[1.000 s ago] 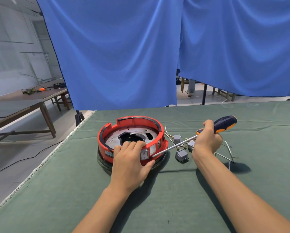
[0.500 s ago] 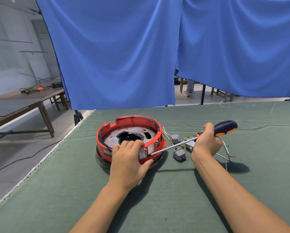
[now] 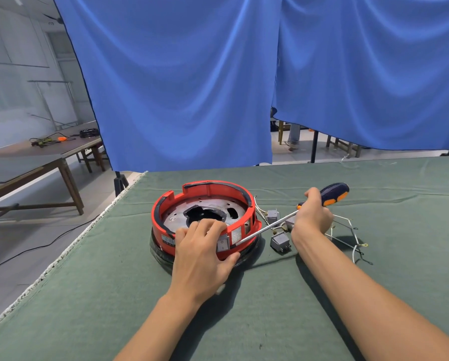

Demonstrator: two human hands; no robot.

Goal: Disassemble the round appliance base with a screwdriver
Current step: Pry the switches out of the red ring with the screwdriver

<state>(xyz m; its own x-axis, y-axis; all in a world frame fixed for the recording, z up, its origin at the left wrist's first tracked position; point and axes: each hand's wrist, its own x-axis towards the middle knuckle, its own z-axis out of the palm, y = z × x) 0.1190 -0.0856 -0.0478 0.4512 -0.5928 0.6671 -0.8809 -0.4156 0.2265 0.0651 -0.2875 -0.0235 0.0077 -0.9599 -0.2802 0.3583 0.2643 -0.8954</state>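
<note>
The round base (image 3: pixel 205 220) sits on the green cloth (image 3: pixel 114 295) in front of me, a red plastic ring around a grey metal plate (image 3: pixel 173 217) with a dark ragged hole at its middle, all standing on a black lower rim. My left hand (image 3: pixel 201 259) grips the ring at its 6 o'clock edge: the fingers are curled over the top of the wall and down inside it, the thumb pressed against the outside just below a small white switch (image 3: pixel 222 243). My right hand (image 3: pixel 312 215) is at about 3 o'clock from the base, fingers wrapped tight around the screwdriver (image 3: pixel 291 216) where the dark blue and orange handle meets the shaft. The handle sticks up and away toward 2 o'clock; the steel shaft slants down toward 8 o'clock, and its tip meets the red wall right beside the switch, at about 5 o'clock on the ring. Between the base and my right hand lie small grey parts (image 3: pixel 280 242) with metal prongs, and thin white wires (image 3: pixel 348 233) trail over the cloth beyond my wrist toward 3 o'clock. A blue curtain (image 3: pixel 192 82) hangs behind the table at 12 o'clock.
</note>
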